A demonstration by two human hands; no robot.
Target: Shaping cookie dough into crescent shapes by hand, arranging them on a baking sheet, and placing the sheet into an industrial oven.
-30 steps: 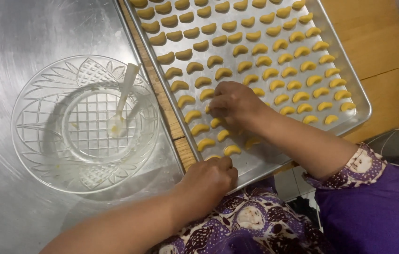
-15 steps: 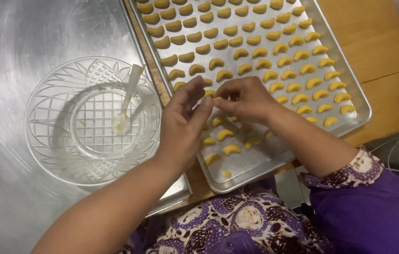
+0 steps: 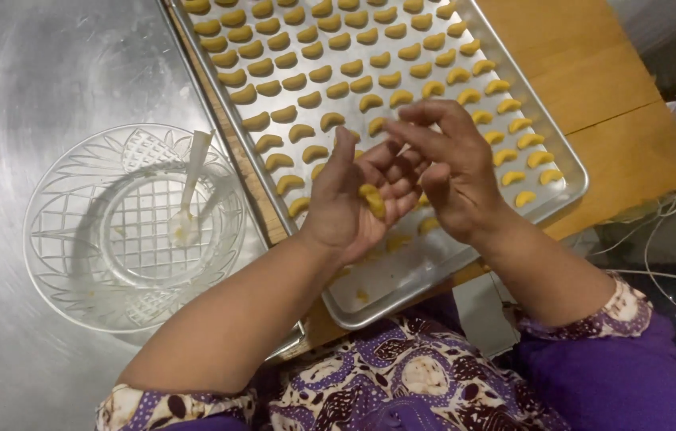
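Left hand (image 3: 354,203) is held palm-up and cupped over the near end of the baking tray (image 3: 565,172), with a yellow crescent dough piece (image 3: 371,199) lying across its fingers. Right hand (image 3: 449,172) sits at 3 o'clock of the left, fingers loosely curled, tips touching the left hand's fingers just beside the piece; it holds nothing itself that I can see. Step in hand, by my read: shaping or tidying one crescent in the palm over the tray. Rows of crescents (image 3: 330,56) fill the tray toward 12 o'clock; the near end toward 6 o'clock has bare metal and a few loose bits. Placing would call for a light pinch so the curve is not squashed, and a spot in line with the last row. Glass bowl (image 3: 59,239) at 9 o'clock of the hands on the steel surface (image 3: 43,72), small spoon (image 3: 190,187) inside it. Wooden table (image 3: 593,72) under the tray at 2 o'clock.
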